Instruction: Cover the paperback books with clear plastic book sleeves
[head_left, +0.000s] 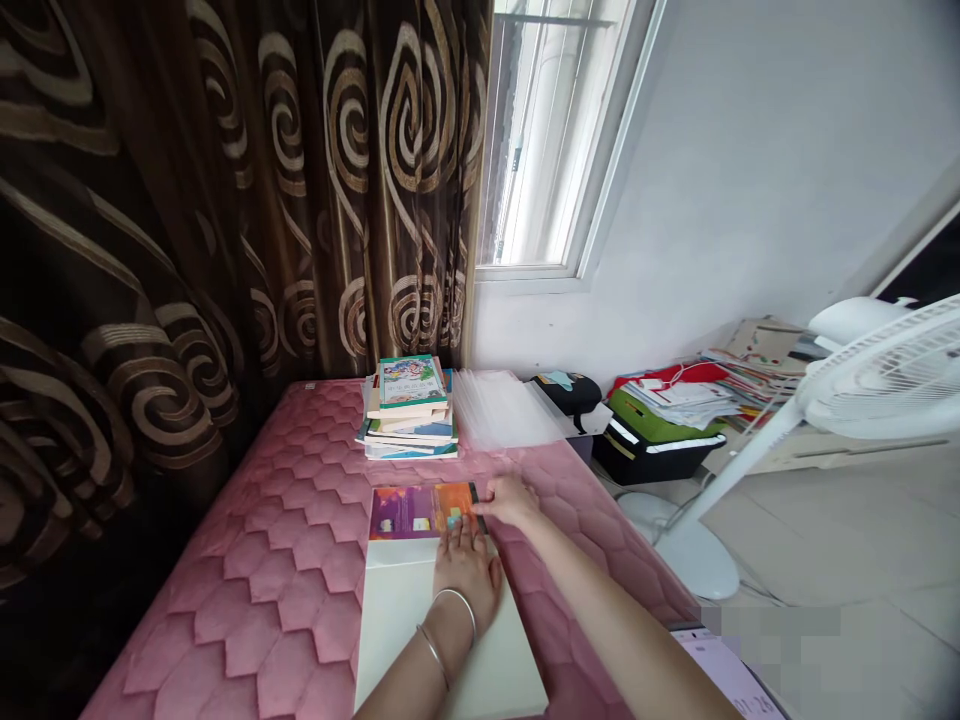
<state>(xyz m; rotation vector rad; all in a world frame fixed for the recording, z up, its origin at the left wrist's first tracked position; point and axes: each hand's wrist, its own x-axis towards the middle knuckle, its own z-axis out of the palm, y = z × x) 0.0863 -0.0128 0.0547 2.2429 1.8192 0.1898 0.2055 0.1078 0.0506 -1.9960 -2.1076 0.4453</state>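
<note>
On the pink quilted surface lies a book (397, 620) with a blank cream face toward me. Across its far end runs a printed purple and orange flap (409, 505). My left hand (469, 570), with two silver bangles at the wrist, presses flat on the book, fingers stretched over the flap's near edge. At the flap's far right corner, my right hand (510, 500) is closed, thumb and fingers pinching its dark edge. Part of the flap is hidden under my left fingertips.
Beyond the book stand a stack of books (409, 410) and a pile of clear plastic sheets (510, 408). A phone (724, 670) lies at the lower right. A white fan (757, 470) stands beside the pink quilted surface (285, 590), near a black and green box (652, 430).
</note>
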